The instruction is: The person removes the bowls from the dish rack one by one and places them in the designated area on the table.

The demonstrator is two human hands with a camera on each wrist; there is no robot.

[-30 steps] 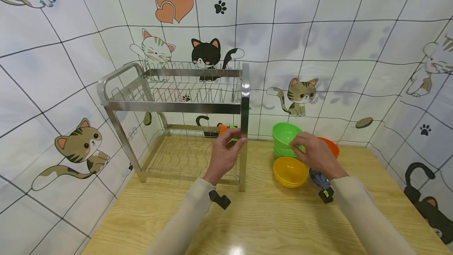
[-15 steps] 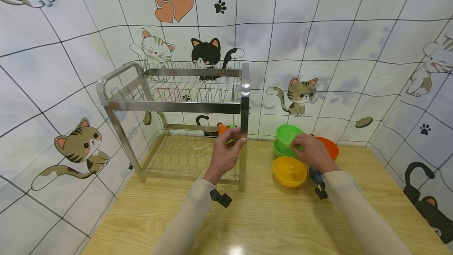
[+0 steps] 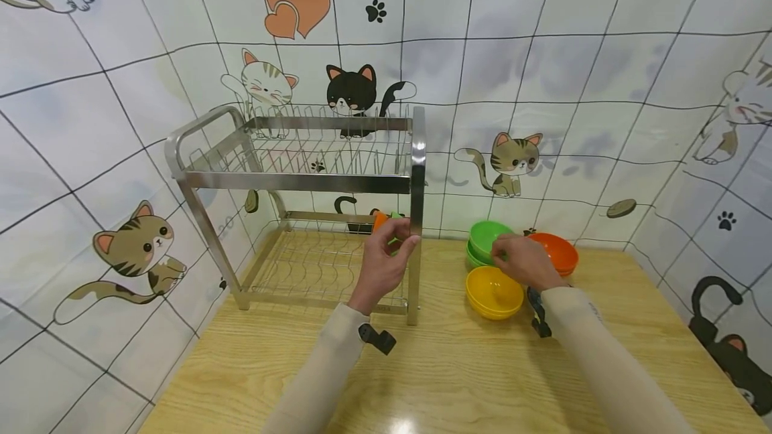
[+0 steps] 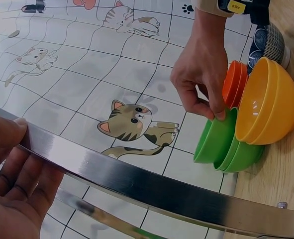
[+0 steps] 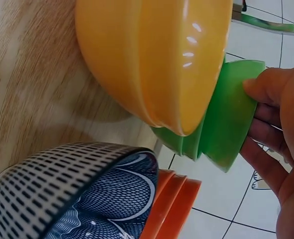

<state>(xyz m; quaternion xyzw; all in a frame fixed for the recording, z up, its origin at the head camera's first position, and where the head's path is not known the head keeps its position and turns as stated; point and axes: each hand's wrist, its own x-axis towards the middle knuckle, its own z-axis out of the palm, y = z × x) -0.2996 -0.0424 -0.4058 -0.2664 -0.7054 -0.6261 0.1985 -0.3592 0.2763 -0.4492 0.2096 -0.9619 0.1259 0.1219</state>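
Note:
My right hand (image 3: 527, 261) pinches the rim of a green bowl (image 5: 231, 109), thumb inside and fingers along the outside. That bowl sits slightly tilted over a stack of green bowls (image 4: 241, 155), its lower part close to the top one. With my left hand (image 3: 386, 263) I grip the right front post (image 4: 127, 174) of a two-tier metal dish rack (image 3: 301, 183), thumb on one side and fingers on the other. Two nested yellow bowls (image 3: 494, 292) stand right in front of the green stack.
Nested orange bowls (image 3: 557, 254) stand right of the green ones. A blue-and-white patterned bowl (image 5: 102, 199) is mostly hidden under my right wrist in the head view. Something orange (image 3: 379, 221) shows on the rack's lower tier. A cat-print wall covering (image 3: 573, 173) backs the wooden table (image 3: 458, 367).
My right hand has lowered the green bowl toward the green stack and shifted slightly, uncovering more of the orange bowls. The left hand keeps its grip on the rack post.

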